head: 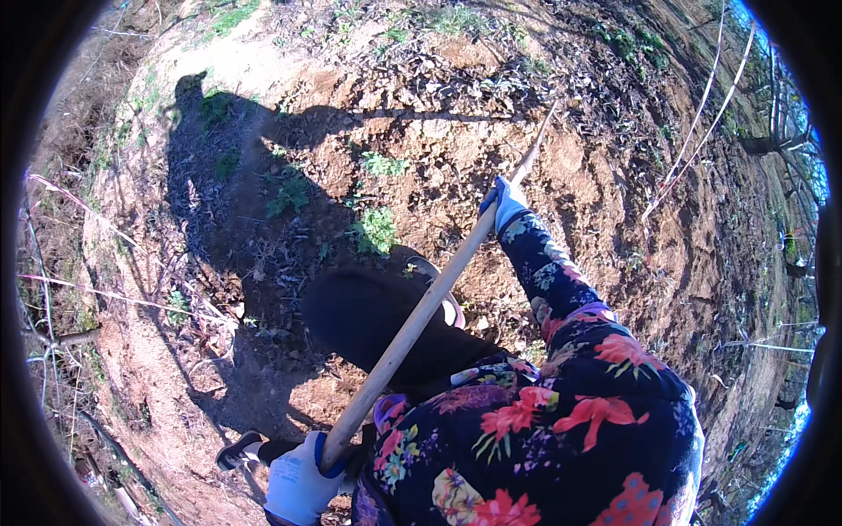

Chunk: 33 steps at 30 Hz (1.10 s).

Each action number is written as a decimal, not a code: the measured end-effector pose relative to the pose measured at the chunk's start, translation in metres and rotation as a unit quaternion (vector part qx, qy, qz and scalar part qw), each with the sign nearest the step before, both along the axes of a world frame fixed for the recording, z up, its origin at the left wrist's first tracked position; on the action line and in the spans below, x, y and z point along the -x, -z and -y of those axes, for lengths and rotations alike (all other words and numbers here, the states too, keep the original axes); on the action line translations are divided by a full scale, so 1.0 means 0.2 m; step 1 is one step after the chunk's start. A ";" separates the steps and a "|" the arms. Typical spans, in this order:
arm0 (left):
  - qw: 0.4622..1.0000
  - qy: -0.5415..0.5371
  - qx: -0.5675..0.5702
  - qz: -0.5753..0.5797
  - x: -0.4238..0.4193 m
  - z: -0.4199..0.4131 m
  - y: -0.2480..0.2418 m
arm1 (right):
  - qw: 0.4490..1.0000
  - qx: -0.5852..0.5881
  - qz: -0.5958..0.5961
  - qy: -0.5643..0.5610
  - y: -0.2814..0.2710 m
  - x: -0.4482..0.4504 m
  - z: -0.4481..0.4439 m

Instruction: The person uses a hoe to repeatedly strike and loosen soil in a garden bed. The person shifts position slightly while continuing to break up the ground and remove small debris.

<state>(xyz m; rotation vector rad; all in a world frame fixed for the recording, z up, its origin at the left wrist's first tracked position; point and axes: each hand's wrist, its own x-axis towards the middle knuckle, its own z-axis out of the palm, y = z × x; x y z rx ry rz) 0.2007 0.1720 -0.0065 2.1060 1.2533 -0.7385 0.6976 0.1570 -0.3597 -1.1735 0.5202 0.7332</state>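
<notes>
A long wooden tool handle [421, 315] runs slantwise from lower left to upper right. My left hand [302, 478], in a white glove with blue parts, is closed round its thick lower end. Farther up, my right hand [510, 200] grips the shaft in a similar white and blue glove. Beyond it the shaft narrows towards the soil [559, 154] and dry leaves; no tool head can be made out. My dark-trousered leg [395, 329] is bent beneath the handle, with part of a shoe [452, 310] showing beside it.
Green leafy plants [376, 230] grow in front of my knee. Pale cords [707, 125] stretch across the right side, and pinkish cords [125, 301] cross the left. My other shoe [231, 451] rests at lower left. Bare branches [62, 338] stand at the left edge.
</notes>
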 end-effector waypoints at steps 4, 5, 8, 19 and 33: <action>0.998 0.000 -0.031 0.051 0.14 -0.04 -0.01 | 0.999 -0.029 -0.023 0.009 -0.03 0.12 -0.04; 0.996 -0.012 -0.047 0.071 0.20 -0.07 -0.02 | 0.999 -0.041 -0.017 0.007 -0.03 0.16 -0.05; 0.994 -0.071 -0.068 0.053 0.32 -0.14 0.01 | 0.993 -0.086 -0.082 0.005 -0.03 0.27 -0.05; 0.981 0.043 -0.094 0.167 -0.25 -0.18 0.28 | 0.986 -0.100 -0.047 0.122 -0.35 -0.55 -0.03; 0.962 0.217 0.093 0.134 -1.15 0.00 0.80 | 0.948 0.286 0.142 -0.014 0.14 -0.97 0.39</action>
